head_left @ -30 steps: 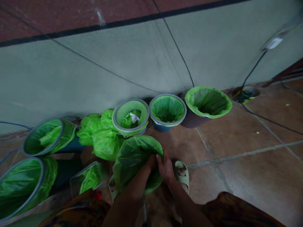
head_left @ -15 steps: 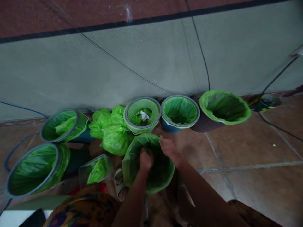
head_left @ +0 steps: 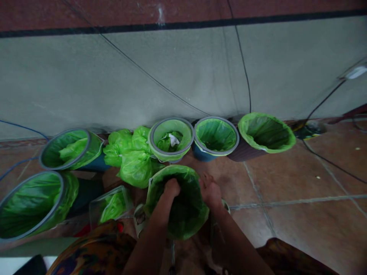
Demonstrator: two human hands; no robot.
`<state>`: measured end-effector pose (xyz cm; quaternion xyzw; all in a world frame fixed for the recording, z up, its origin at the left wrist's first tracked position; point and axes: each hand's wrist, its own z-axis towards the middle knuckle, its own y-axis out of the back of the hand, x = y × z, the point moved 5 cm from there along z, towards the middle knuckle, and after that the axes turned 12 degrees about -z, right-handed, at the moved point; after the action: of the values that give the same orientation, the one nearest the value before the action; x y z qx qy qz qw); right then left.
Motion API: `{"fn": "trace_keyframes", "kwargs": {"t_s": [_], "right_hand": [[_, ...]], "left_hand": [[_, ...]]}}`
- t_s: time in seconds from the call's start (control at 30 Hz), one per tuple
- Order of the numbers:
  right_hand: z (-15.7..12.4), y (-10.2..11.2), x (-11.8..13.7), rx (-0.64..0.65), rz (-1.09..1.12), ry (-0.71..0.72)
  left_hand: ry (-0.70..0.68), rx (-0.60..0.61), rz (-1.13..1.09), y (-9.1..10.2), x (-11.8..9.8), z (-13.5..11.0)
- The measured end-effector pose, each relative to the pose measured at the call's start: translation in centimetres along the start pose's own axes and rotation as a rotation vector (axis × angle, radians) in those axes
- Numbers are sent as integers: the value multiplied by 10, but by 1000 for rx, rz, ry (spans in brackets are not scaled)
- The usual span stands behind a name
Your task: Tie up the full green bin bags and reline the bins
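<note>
The brown tiled floor (head_left: 286,214) carries round bins lined with green plastic bags (head_left: 216,135) along the grey wall (head_left: 172,84), with knotted green plastic bags (head_left: 130,158) among them.

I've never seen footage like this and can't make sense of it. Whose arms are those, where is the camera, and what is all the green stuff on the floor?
There is no machine here: the camera sits on a person's head and looks down at their own two bare hands. The left hand reaches inside a bin lined with a green bag, and the right hand grips the bag's edge at the rim. Whether the left fingers are closed on the plastic cannot be seen. Around it on the brown tiled floor stand more green-lined bins: three in a row against the grey wall, two larger ones at the left. A tied green bag lies between them, and a small clear container holds more green plastic. Thin cables run down the wall.
</note>
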<state>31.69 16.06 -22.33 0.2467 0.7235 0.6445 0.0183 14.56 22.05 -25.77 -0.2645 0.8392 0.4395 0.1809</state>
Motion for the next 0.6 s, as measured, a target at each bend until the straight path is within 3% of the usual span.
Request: {"fn": "trace_keyframes", "kwargs": {"t_s": [0.07, 0.13, 0.2, 0.23, 0.33, 0.43, 0.6], "right_hand": [[18, 13, 11, -93, 59, 94], [36, 17, 28, -110, 85, 233], [49, 11, 46, -42, 52, 363], [53, 5, 52, 18, 12, 400], [55, -16, 58, 197, -130, 416], [49, -29, 50, 244, -169, 377], [31, -34, 22, 217, -115, 219]], "left_hand": [[-94, -122, 17, 20, -17, -17], [-206, -361, -40, 45, -28, -35], [-266, -537, -43, 63, -28, -47], [-266, -568, -8, 68, -24, -48], [-150, -448, 130, 69, 2, -33], [-48, -267, 165, 64, 27, -14], [-164, -147, 63, 66, 23, -2]]}}
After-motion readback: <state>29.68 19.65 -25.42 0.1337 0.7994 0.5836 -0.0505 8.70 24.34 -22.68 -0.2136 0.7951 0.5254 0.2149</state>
